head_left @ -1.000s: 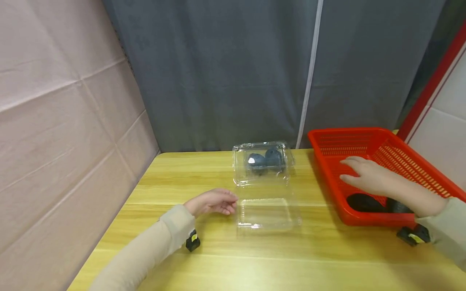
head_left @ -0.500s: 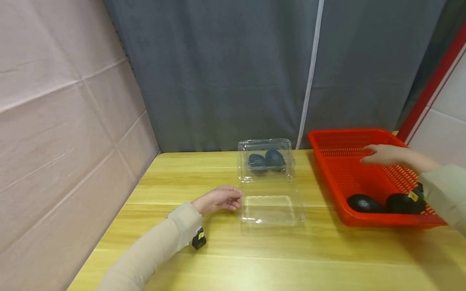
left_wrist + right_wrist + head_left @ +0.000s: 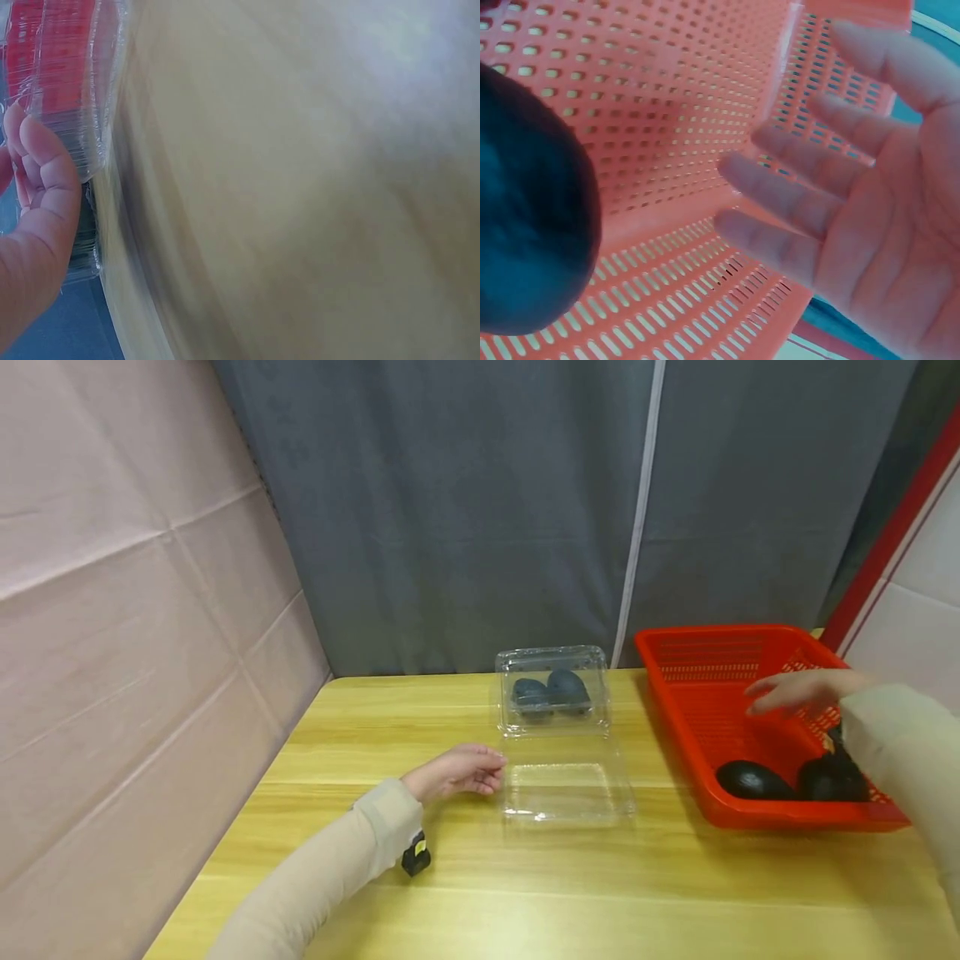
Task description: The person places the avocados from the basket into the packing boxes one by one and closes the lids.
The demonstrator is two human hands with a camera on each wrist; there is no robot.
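Observation:
A clear plastic clamshell box (image 3: 570, 814) lies unfolded on the table, with two dark avocados (image 3: 567, 691) in its far half. My left hand (image 3: 461, 770) is at the box's left edge, its loosely bent fingers touching the plastic near the fold. The left wrist view shows the fingertips (image 3: 37, 139) against the clear wall. My right hand (image 3: 798, 689) hangs over the red basket (image 3: 678, 752) with fingers spread and nothing in them. Below it, two more dark avocados (image 3: 752, 779) lie at the basket's near end; one avocado (image 3: 532, 217) looms large in the right wrist view.
The wooden table (image 3: 450, 893) meets a grey curtain (image 3: 465, 527) at its back edge. A pale cloth wall (image 3: 135, 610) runs along the left. The perforated basket has raised walls and stands on the right side.
My left hand and the clamshell box have shifted slightly to the right together. The right hand has moved right and back over the basket, then come a little nearer, uncovering the near avocados.

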